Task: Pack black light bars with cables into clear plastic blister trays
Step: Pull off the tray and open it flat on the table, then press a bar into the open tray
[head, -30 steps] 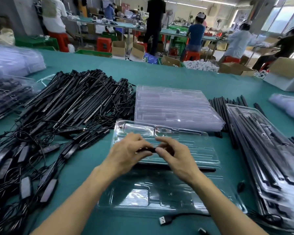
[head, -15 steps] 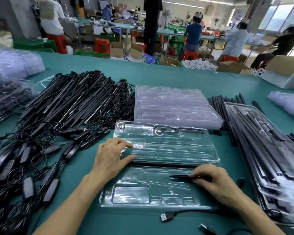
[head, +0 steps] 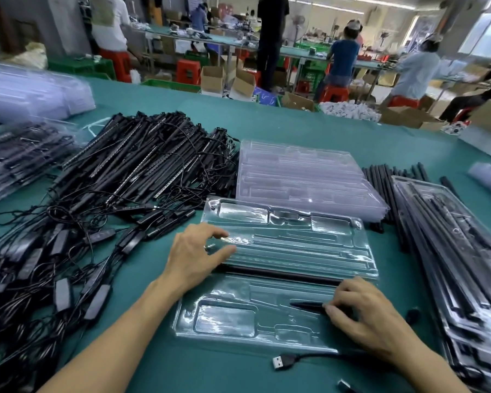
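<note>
Bright, even light falls from white ceiling strip lights point(head: 352, 6) at 12 o'clock and washed-out windows point(head: 488, 38) at 2 o'clock, leaving only faint shadows. White glare streaks the open clear plastic blister tray point(head: 238, 330) at 6 o'clock; wide-angle distortion bends the edges, and blur smears the stacked filled clear trays point(head: 465, 279) at 4 o'clock.

I count one clear plastic blister tray point(head: 309, 245) opened into two halves, one long black light bar point(head: 281, 275) along its fold, one short black stick point(head: 306, 304) and one black USB plug point(head: 281, 362). The heap of cabled black bars point(head: 142, 163) is past counting.
</note>
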Available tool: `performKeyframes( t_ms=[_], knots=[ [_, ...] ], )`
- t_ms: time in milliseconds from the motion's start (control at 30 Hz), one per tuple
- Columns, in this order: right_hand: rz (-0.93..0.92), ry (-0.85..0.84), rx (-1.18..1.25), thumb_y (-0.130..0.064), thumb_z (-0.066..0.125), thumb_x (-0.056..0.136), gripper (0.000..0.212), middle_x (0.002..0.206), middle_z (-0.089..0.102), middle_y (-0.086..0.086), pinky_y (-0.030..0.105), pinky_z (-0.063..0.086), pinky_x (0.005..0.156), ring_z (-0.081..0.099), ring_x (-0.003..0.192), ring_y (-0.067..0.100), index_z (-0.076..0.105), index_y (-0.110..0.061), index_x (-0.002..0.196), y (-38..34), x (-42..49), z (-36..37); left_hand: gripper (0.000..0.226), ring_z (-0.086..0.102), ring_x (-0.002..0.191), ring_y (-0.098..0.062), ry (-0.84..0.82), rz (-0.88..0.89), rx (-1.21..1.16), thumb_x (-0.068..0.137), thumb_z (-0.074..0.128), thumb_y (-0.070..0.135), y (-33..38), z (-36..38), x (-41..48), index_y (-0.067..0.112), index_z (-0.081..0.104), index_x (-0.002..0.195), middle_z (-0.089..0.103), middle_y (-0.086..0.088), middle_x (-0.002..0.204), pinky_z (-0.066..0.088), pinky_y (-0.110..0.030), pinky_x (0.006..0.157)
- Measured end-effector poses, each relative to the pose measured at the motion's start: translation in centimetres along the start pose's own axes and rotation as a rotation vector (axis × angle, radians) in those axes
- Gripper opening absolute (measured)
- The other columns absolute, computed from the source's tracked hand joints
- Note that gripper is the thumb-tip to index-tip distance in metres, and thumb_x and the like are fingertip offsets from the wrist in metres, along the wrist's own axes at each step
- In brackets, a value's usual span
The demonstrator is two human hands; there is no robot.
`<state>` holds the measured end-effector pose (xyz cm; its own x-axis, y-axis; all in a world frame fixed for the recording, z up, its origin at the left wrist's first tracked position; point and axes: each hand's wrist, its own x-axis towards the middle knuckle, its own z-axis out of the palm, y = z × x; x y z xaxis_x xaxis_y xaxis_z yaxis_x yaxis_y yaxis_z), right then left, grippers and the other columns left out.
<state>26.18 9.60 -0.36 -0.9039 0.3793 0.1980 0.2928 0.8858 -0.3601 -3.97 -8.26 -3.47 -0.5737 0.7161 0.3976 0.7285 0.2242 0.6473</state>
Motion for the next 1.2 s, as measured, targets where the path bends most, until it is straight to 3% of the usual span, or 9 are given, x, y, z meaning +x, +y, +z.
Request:
performKeyframes(
  t_ms=[67,200,300,400,700,867,967,1033,1200],
  knots=[
    [0.059,0.048,0.105,-0.021,0.076,0.081,0.024,0.077,0.055,-0.019,0.017,0.040,0.071,0.054,0.079,0.000,0.061,-0.035,0.070,0.1,0.0,0.5,0.012,0.064,0.086,-0.011,0.099,-0.003,-0.057,0.088,0.071,0.033,0.1,-0.8,0.6,0.023,0.070,0.096,0.068,0.012,0.090,0.053,-0.036,0.076],
    [0.080,0.136,0.162,-0.027,0.077,0.080,0.015,0.087,0.060,-0.016,0.017,0.043,0.078,0.057,0.088,0.004,0.065,-0.031,0.088,0.5,0.1,0.9,0.009,0.059,0.087,-0.024,0.329,-0.156,0.276,0.092,0.066,0.023,-1.1,-4.1,3.2,0.019,0.071,0.098,0.070,-0.005,0.093,0.043,-0.034,0.069],
    [0.114,0.082,0.215,-0.042,0.071,0.080,0.029,0.103,0.059,-0.019,0.012,0.041,0.087,0.056,0.102,0.001,0.061,-0.039,0.107,0.8,-0.2,1.1,0.024,0.052,0.106,-0.028,0.120,-0.402,0.527,0.092,0.062,0.033,-3.2,-6.5,4.0,0.028,0.061,0.115,0.060,-0.006,0.117,0.043,-0.041,0.084],
    [0.128,0.010,0.192,-0.052,0.069,0.081,0.036,0.108,0.057,-0.024,0.018,0.041,0.090,0.053,0.107,-0.001,0.057,-0.046,0.114,1.3,-0.1,1.5,0.037,0.053,0.108,-0.027,-0.003,-0.494,0.581,0.091,0.060,0.048,-5.1,-7.3,2.8,0.032,0.051,0.124,0.057,-0.005,0.121,0.044,-0.041,0.082],
    [0.104,0.002,0.117,-0.068,0.064,0.075,0.039,0.104,0.057,-0.024,0.038,0.045,0.091,0.055,0.104,0.005,0.055,-0.050,0.109,1.2,0.5,1.5,0.033,0.058,0.094,-0.030,0.186,-0.448,0.541,0.098,0.051,0.042,-6.2,-7.4,2.2,0.014,0.063,0.111,0.067,-0.011,0.105,0.044,-0.046,0.081],
    [0.122,0.009,0.128,-0.071,0.063,0.075,0.038,0.101,0.057,-0.026,0.036,0.045,0.089,0.053,0.102,0.001,0.057,-0.049,0.106,1.0,0.5,1.6,0.026,0.056,0.069,-0.029,0.481,-0.287,0.362,0.100,0.051,0.036,-3.1,-8.1,3.0,0.011,0.057,0.106,0.060,-0.015,0.110,0.044,-0.038,0.061],
    [0.136,0.004,0.132,-0.063,0.067,0.075,0.036,0.101,0.059,-0.024,0.038,0.046,0.089,0.054,0.101,0.002,0.058,-0.047,0.107,0.7,0.6,1.4,0.021,0.064,0.072,-0.034,0.553,-0.141,0.406,0.098,0.058,0.034,-1.1,-8.6,4.2,0.014,0.059,0.106,0.061,-0.012,0.108,0.043,-0.034,0.056],
    [0.147,0.005,0.129,-0.061,0.068,0.076,0.034,0.101,0.059,-0.024,0.037,0.046,0.089,0.054,0.101,0.001,0.059,-0.047,0.106,0.6,0.6,1.3,0.017,0.064,0.077,-0.033,0.455,-0.194,0.454,0.096,0.062,0.035,-0.7,-8.6,5.1,0.020,0.060,0.104,0.061,-0.006,0.107,0.045,-0.036,0.061],
    [0.150,0.008,0.133,-0.060,0.069,0.075,0.035,0.099,0.059,-0.024,0.039,0.047,0.088,0.055,0.100,0.002,0.061,-0.044,0.106,0.5,0.5,1.4,0.031,0.059,0.095,-0.028,-0.139,-0.639,0.495,0.092,0.065,0.041,-2.7,-8.2,5.5,0.028,0.052,0.116,0.065,-0.003,0.110,0.045,-0.039,0.082]
  ],
)
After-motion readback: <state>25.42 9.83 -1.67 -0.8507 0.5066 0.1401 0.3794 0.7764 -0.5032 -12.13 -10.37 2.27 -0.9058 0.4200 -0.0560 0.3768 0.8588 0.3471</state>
